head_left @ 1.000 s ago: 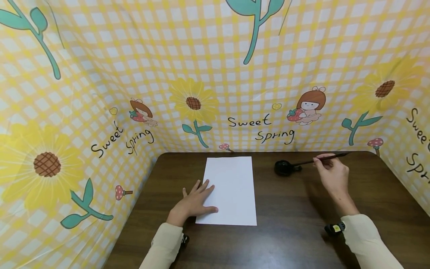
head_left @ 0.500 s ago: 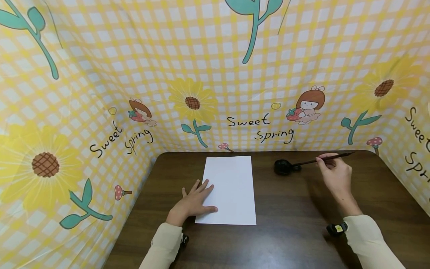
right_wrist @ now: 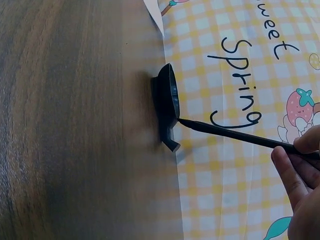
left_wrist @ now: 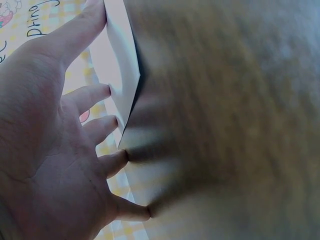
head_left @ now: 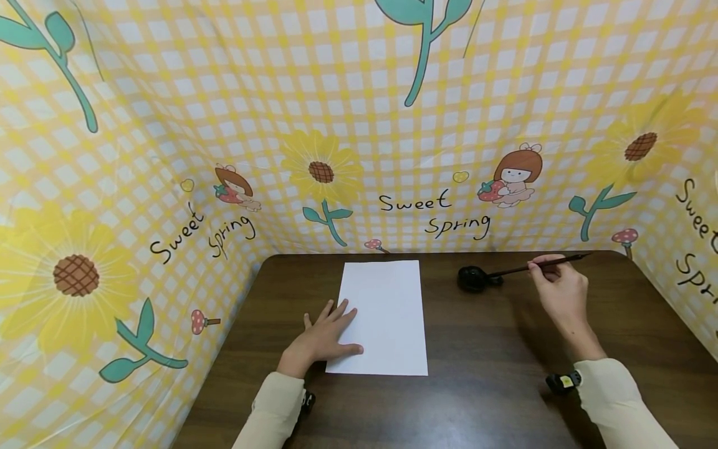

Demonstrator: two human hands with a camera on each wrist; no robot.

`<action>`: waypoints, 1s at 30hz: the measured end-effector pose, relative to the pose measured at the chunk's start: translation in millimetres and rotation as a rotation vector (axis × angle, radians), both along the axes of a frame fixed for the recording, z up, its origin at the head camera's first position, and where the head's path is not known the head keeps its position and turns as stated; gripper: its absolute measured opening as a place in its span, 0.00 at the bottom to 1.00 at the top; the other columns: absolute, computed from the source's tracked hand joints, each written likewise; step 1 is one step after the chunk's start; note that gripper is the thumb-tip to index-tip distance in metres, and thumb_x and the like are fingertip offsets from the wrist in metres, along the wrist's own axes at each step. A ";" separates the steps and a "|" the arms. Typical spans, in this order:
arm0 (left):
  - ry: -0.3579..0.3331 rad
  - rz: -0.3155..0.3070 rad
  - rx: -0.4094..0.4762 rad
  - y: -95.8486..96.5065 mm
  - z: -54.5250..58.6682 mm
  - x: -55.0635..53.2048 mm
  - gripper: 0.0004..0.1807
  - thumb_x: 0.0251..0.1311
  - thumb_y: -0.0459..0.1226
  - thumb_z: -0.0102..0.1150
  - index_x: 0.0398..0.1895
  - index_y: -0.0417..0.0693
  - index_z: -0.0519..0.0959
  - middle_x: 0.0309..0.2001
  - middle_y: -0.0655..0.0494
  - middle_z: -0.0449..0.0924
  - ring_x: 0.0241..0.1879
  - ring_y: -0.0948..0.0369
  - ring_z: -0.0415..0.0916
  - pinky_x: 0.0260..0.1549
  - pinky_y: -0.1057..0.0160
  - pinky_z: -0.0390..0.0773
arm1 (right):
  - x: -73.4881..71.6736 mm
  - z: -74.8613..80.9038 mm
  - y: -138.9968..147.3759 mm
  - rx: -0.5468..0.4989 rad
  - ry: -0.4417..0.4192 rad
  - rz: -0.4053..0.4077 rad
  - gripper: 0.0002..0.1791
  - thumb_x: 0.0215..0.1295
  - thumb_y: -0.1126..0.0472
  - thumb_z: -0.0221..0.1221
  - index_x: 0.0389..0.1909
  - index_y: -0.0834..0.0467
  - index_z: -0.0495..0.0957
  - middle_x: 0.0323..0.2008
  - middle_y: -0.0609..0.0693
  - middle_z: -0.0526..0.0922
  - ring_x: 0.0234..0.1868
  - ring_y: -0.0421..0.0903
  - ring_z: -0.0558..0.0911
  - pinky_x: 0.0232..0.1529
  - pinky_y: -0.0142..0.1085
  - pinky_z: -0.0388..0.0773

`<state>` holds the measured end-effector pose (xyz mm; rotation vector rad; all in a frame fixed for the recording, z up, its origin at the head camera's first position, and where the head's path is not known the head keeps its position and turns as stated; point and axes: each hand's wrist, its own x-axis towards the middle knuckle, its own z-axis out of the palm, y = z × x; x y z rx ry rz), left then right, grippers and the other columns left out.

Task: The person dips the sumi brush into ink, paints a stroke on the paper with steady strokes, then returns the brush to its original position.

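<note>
My left hand lies spread over the left edge of a blank white sheet of paper. Its thumb and some fingertips touch the sheet, while the little finger rests on the table beside it. To the right, my right hand pinches the dark handle of a writing brush between thumb and fingers. The brush slants leftward, its pointed bristle end at the rim of a small black ink dish. In the right wrist view the ink dish shows a short stub at one end. Its contents are hidden.
A dark brown wooden table bears everything. Behind and at both sides hangs a yellow checked cloth printed with sunflowers and lettering, meeting the table's far edge. The ink dish stands close to that edge, right of the paper.
Over the first half second my right hand and the brush shifted slightly right, drawing the brush back a little along the dish. Since then hardly anything has moved. My left hand stays on the paper.
</note>
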<state>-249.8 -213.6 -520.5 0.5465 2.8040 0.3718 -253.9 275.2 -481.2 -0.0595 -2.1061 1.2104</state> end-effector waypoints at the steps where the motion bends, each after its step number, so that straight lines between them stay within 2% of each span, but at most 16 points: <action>1: -0.001 0.000 0.000 -0.1 -0.3 -0.1 0.52 0.63 0.69 0.63 0.86 0.59 0.60 0.88 0.52 0.46 0.87 0.38 0.39 0.67 0.11 0.40 | 0.2 0.4 -0.1 0.005 -0.004 -0.004 0.07 0.72 0.66 0.66 0.43 0.68 0.85 0.41 0.61 0.89 0.33 0.13 0.78 0.38 0.10 0.74; 10: -0.002 -0.004 0.013 -0.8 -0.3 -0.3 0.53 0.63 0.70 0.63 0.86 0.59 0.60 0.88 0.51 0.46 0.87 0.38 0.39 0.67 0.11 0.40 | 0.0 0.3 0.8 0.033 -0.012 -0.022 0.06 0.72 0.67 0.65 0.43 0.67 0.85 0.40 0.60 0.89 0.34 0.12 0.77 0.39 0.10 0.74; 17: -0.005 -0.001 0.014 -0.4 -0.4 0.0 0.53 0.64 0.69 0.63 0.86 0.58 0.59 0.88 0.51 0.46 0.87 0.38 0.38 0.67 0.11 0.40 | 0.7 2.1 -0.2 0.036 -0.017 -0.019 0.06 0.72 0.67 0.65 0.43 0.67 0.85 0.41 0.64 0.89 0.35 0.11 0.76 0.40 0.09 0.73; 22: -0.006 -0.001 0.011 -0.6 -1.7 -0.4 0.53 0.64 0.69 0.63 0.86 0.59 0.59 0.88 0.51 0.46 0.87 0.38 0.38 0.68 0.12 0.39 | 0.9 2.0 -0.3 0.038 -0.024 -0.015 0.07 0.72 0.66 0.65 0.43 0.68 0.85 0.42 0.63 0.89 0.35 0.11 0.76 0.40 0.09 0.72; 30: -0.007 -0.002 0.003 -1.1 -1.7 -1.5 0.53 0.63 0.70 0.62 0.86 0.59 0.59 0.88 0.51 0.46 0.87 0.38 0.38 0.67 0.11 0.40 | 0.2 0.2 1.0 0.037 0.007 -0.016 0.06 0.71 0.67 0.66 0.43 0.68 0.86 0.42 0.63 0.90 0.35 0.11 0.76 0.40 0.09 0.72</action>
